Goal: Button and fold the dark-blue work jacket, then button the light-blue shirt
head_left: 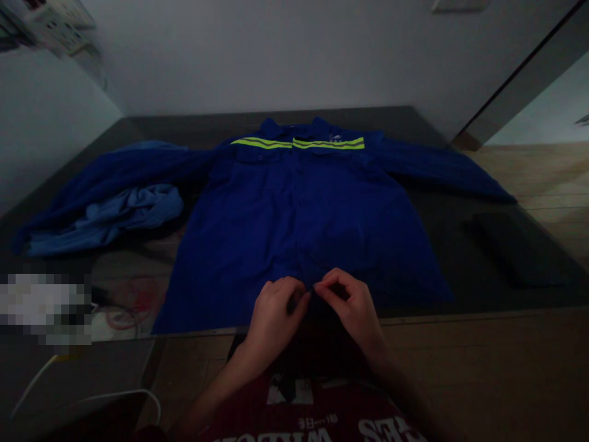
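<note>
A blue work shirt [257, 227] lies spread out front side up, its collar away from me and yellow reflective stripes across the chest. Low on its front opening, my left hand [279, 307] is closed, thumb and fingers pinching the cloth edge. Just to the right, my right hand [345, 301] pinches the same front edge between thumb and index finger. The two sets of fingertips are close together. Whatever small part lies between them is hidden. Farther up the opening, a button [302, 201] shows.
The shirt rests on a dark table [442, 258] against a pale wall. Crumpled lighter blue cloth [138, 209] lies by the left sleeve. A dark flat item [518, 248] is at the right. A white cable [133, 393] hangs at the lower left, near a blurred-out patch.
</note>
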`<state>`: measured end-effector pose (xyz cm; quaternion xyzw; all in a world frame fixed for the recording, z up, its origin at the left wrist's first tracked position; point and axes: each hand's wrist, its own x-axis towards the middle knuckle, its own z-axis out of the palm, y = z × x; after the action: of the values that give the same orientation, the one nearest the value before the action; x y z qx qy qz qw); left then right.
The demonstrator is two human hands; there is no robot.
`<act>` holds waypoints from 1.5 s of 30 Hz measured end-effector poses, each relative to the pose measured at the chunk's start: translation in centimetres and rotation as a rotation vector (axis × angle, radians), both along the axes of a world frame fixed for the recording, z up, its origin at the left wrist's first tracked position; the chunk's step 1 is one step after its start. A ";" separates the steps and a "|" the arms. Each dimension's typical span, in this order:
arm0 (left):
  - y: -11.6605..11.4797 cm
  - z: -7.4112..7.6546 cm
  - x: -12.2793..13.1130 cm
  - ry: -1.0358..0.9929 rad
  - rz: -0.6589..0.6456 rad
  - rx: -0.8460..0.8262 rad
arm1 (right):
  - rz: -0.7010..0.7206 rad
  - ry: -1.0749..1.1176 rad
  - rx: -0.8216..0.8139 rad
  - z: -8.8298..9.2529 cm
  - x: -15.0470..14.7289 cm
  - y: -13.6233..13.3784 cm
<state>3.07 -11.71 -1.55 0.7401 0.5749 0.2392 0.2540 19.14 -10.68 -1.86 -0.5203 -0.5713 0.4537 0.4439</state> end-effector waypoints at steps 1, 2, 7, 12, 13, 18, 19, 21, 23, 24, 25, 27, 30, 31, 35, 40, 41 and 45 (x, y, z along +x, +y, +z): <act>0.0 0.1 0.1 -0.018 0.004 -0.014 | 0.007 -0.003 -0.018 0.0 0.0 0.1; 0.0 0.1 0.2 -0.036 0.006 -0.029 | 0.014 -0.006 -0.032 0.0 0.1 0.1; 0.2 0.0 0.3 -0.073 0.008 -0.085 | 0.029 -0.038 -0.055 0.0 0.2 0.2; 0.3 -0.2 0.4 -0.043 0.027 -0.063 | 0.051 -0.079 -0.012 -0.1 0.1 0.2; 0.2 -0.2 0.4 -0.037 0.030 -0.055 | 0.066 -0.088 0.012 -0.1 0.2 0.2; 0.0 0.2 0.1 -0.056 0.017 -0.037 | 0.119 -0.143 0.174 0.3 1.3 0.4; -0.1 0.3 0.0 -0.060 0.011 -0.034 | 0.106 -0.153 0.193 0.4 1.5 0.4; -0.1 0.3 -0.1 -0.063 0.001 -0.033 | 0.082 -0.171 0.216 0.4 1.8 0.4; -0.1 0.3 -0.2 -0.057 -0.007 -0.030 | 0.090 -0.191 0.229 0.2 1.7 0.3; -0.1 0.2 -0.2 -0.048 -0.013 -0.027 | 0.100 -0.204 0.234 0.0 1.6 0.2; 0.0 0.1 -0.2 -0.035 -0.018 -0.023 | 0.108 -0.219 0.241 -0.2 1.4 0.1; 0.0 -0.1 -0.3 0.006 -0.021 -0.011 | 0.107 -0.254 0.259 -0.7 1.0 -0.1; -0.1 -0.2 -0.4 0.091 -0.023 -0.006 | 0.097 -0.340 0.297 -1.2 0.6 -0.4; -0.2 -0.2 -0.5 0.122 -0.029 -0.009 | 0.102 -0.374 0.310 -1.3 0.6 -0.4; -0.5 0.0 -1.1 0.198 -0.078 -0.039 | 0.126 -0.445 0.349 -1.1 0.9 -0.7; -0.8 -0.1 -1.9 0.212 -0.143 -0.090 | 0.121 -0.449 0.381 -0.8 1.1 -1.1; -0.8 0.0 -2.0 0.218 -0.159 -0.095 | 0.138 -0.464 0.385 -0.9 1.0 -1.3; -1.1 0.4 -2.7 0.225 -0.217 -0.103 | 0.212 -0.531 0.392 -1.2 0.5 -1.7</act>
<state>0.36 -12.78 -1.15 0.8059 0.5279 0.0962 0.2502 19.63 -12.35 -3.04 -0.4627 -0.7942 0.2276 0.3214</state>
